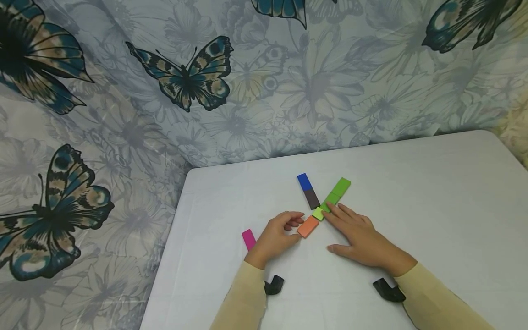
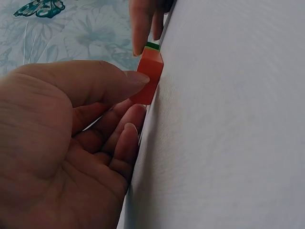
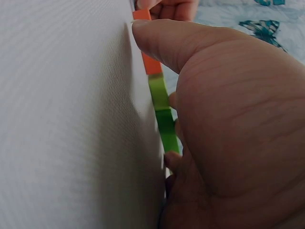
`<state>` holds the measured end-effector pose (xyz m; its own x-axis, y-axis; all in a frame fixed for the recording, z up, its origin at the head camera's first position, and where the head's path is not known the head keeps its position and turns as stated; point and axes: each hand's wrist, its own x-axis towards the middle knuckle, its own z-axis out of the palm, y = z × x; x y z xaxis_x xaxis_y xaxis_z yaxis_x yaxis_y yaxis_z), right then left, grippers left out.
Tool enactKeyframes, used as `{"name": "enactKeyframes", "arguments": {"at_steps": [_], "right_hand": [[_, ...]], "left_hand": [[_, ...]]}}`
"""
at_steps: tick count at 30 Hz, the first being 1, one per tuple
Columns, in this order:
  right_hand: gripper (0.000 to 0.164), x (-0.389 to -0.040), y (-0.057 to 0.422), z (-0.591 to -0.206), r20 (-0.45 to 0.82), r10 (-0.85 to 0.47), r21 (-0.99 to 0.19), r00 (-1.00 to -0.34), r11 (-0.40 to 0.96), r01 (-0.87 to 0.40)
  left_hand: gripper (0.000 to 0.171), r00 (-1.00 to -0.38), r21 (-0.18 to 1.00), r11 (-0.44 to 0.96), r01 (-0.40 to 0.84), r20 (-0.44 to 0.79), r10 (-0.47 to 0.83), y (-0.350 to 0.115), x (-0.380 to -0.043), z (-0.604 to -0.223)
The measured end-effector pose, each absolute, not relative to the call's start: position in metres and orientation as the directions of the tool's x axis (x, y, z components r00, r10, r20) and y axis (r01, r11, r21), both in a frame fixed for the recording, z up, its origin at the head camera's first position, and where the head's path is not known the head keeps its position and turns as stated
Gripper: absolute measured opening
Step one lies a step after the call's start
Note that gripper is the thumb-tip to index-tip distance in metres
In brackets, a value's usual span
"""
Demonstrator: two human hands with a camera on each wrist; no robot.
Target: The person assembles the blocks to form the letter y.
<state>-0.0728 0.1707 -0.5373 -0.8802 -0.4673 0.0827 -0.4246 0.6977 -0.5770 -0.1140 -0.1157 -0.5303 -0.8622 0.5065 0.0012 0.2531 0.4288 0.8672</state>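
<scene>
In the head view, an orange block (image 1: 308,227), a small yellow-green block (image 1: 318,213) and green blocks (image 1: 336,194) lie end to end in a slanting row. My left hand (image 1: 278,236) pinches the orange block at its near end, thumb on one side and curled fingers on the other; the left wrist view shows the thumb on the orange face (image 2: 151,88). My right hand (image 1: 363,238) lies palm down with fingers extended, fingertips touching the yellow-green and green blocks. Its thumb sits apart from the row in the head view.
A blue block (image 1: 304,181) and a dark brown block (image 1: 311,199) form a strip leaning toward the row's middle. A magenta block (image 1: 249,239) lies left, partly behind my left hand. The white table (image 1: 433,197) meets a butterfly-patterned wall covering (image 1: 264,91) at its back.
</scene>
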Motion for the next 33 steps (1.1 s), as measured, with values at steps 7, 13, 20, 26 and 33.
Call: {"name": "enactKeyframes", "arguments": {"at_steps": [7, 13, 20, 26, 33], "right_hand": [[0.088, -0.0716, 0.1698, -0.5346, 0.095, -0.463, -0.576, -0.881, 0.697, -0.428], [0.089, -0.0715, 0.1708, -0.5316, 0.062, -0.464, -0.576, -0.884, 0.707, -0.411], [0.089, -0.0715, 0.1712, -0.5326, 0.064, -0.463, -0.571, -0.884, 0.709, -0.413], [0.089, -0.0718, 0.1713, -0.5333, 0.069, -0.463, -0.573, -0.883, 0.707, -0.415], [0.089, -0.0721, 0.1706, -0.5338, 0.078, -0.468, -0.572, -0.880, 0.702, -0.424]], "left_hand": [[0.051, -0.862, 0.861, 0.442, 0.254, -0.006, 0.507, -0.1141, -0.1123, -0.5302], [0.050, -0.861, 0.856, 0.443, 0.265, 0.002, 0.509, -0.1122, -0.1120, -0.5303], [0.050, -0.862, 0.851, 0.446, 0.277, 0.015, 0.506, -0.1118, -0.1121, -0.5308], [0.050, -0.862, 0.853, 0.446, 0.272, 0.010, 0.507, -0.1114, -0.1123, -0.5309], [0.051, -0.861, 0.846, 0.454, 0.278, 0.010, 0.509, -0.1124, -0.1124, -0.5321]]}}
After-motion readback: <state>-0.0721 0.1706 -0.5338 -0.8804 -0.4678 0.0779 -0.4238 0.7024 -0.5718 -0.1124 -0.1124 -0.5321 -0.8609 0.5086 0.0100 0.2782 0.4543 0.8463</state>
